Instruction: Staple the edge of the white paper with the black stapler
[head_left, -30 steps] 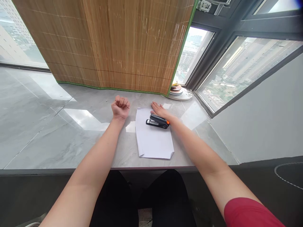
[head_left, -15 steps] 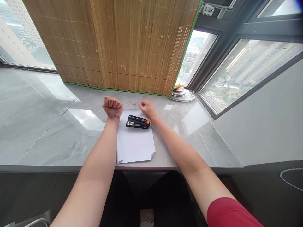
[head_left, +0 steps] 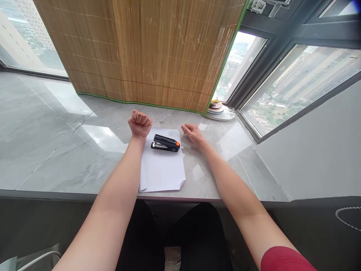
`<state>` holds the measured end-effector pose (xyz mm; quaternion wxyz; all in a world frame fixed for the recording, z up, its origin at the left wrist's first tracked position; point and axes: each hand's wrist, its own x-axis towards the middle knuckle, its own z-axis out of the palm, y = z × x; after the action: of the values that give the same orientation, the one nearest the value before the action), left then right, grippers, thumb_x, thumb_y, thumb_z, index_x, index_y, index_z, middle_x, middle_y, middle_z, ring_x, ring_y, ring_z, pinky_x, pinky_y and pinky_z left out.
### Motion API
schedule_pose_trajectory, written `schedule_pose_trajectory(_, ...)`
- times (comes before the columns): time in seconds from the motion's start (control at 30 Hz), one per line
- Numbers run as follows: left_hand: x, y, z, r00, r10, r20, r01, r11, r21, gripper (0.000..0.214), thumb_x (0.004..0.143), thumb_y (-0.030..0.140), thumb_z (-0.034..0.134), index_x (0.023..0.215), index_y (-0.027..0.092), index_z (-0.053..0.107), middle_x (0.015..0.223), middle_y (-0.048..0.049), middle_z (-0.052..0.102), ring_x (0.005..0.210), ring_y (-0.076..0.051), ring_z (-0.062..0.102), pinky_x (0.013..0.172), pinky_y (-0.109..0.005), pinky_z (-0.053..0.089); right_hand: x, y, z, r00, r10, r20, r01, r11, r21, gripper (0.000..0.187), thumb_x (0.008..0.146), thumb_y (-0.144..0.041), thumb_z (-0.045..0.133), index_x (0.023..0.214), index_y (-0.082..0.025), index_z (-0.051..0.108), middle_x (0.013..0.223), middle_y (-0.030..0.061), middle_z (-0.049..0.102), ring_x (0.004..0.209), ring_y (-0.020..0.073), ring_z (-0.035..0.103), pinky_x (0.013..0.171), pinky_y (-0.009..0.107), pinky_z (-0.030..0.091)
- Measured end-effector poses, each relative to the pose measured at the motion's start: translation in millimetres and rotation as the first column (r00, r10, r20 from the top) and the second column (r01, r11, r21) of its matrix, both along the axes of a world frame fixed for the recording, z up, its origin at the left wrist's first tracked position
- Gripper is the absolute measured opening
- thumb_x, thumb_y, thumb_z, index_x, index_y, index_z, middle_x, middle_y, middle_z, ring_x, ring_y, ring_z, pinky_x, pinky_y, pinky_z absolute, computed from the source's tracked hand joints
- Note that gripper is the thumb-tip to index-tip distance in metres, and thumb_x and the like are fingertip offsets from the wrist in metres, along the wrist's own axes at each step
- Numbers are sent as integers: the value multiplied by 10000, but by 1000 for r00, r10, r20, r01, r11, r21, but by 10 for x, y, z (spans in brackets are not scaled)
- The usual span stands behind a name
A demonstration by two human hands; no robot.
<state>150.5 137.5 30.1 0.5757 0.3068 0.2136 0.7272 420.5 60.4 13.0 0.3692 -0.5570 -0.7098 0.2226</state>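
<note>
My left hand is closed in a fist at the upper left corner of the white paper, and nothing shows in it. Right of the paper's top edge, my right hand rests on the counter with its fingers curled closed, and I see nothing in them. Between the hands, a black stapler with an orange button lies on the paper, its jaw pointing left. Some print shows at the paper's top right, and its lower right corner is curled up. Small staples lie just beyond the paper.
The grey marble-patterned counter ends at a front edge above my knees. A bamboo blind with green edging stands along the back. Stacked plates sit in the window corner at the right.
My right hand has moved right, away from the paper's top corner, uncovering the print there. The left fist looks slightly shifted as the camera view moved. The stapler stays on the paper.
</note>
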Motion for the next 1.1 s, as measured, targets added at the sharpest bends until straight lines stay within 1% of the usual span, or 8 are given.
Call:
schedule_pose_trajectory(0.13,37,2,3,999,-44,-1,44,999,-20,554,1004,166,570,600,174,192,585,20,34,505,-132,94,456,-262,216,-310,-200,86,919,387,75,-383,921,-64,476,854,-618,787,997,-252,518,937,5,601,811,188,501,725,313,389)
schedule_pose_trajectory(0.27,49,1,18,997,-64,-32,63,997,-33,546,994,179,578,598,176,202,592,20,27,508,-131,93,456,-259,213,-488,-243,111,878,441,183,-435,897,-76,298,885,-462,697,889,-246,492,863,-9,599,794,188,522,734,315,354)
schedule_pose_trajectory(0.43,165,-30,8,974,-211,-81,206,977,-61,605,956,209,615,598,176,128,593,28,2,496,-118,93,461,-256,208,-172,-337,160,883,422,203,-407,906,-113,249,894,-430,685,890,-235,531,833,-13,601,765,181,518,731,310,344)
schedule_pose_trajectory(0.53,328,-84,-19,869,-457,-189,444,890,-106,625,864,199,666,559,195,122,562,41,22,461,-100,145,475,-258,232,152,-451,152,887,419,196,-403,908,-117,250,909,-431,696,899,-231,545,826,-17,590,764,178,519,733,308,347)
schedule_pose_trajectory(0.67,546,-170,-60,602,-667,-439,707,701,-95,433,579,149,657,467,209,243,508,44,133,463,-79,196,518,-262,175,430,-544,69,912,371,176,-363,929,-76,289,914,-434,721,871,-233,518,807,-29,554,751,166,495,721,303,340)
schedule_pose_trajectory(0.77,647,-224,-89,452,-624,-638,738,663,-126,244,488,167,586,461,205,346,502,27,233,486,-75,206,552,-274,103,494,-547,31,914,370,169,-364,929,-64,315,922,-439,724,846,-236,495,789,-35,531,735,158,469,709,302,330)
schedule_pose_trajectory(0.87,690,-263,-100,341,-528,-778,695,699,-169,164,496,206,539,459,207,379,488,22,265,496,-77,178,562,-295,67,527,-531,58,907,392,153,-388,920,-55,350,928,-463,726,822,-237,481,770,-38,514,721,155,451,700,303,323)
schedule_pose_trajectory(1.1,709,-289,-74,384,-345,-857,611,791,-45,48,528,243,473,494,210,481,525,-20,453,549,-136,400,572,-306,265,541,-562,137,869,477,132,-477,878,-29,334,944,-452,730,826,-236,504,798,-19,559,733,164,469,713,310,338)
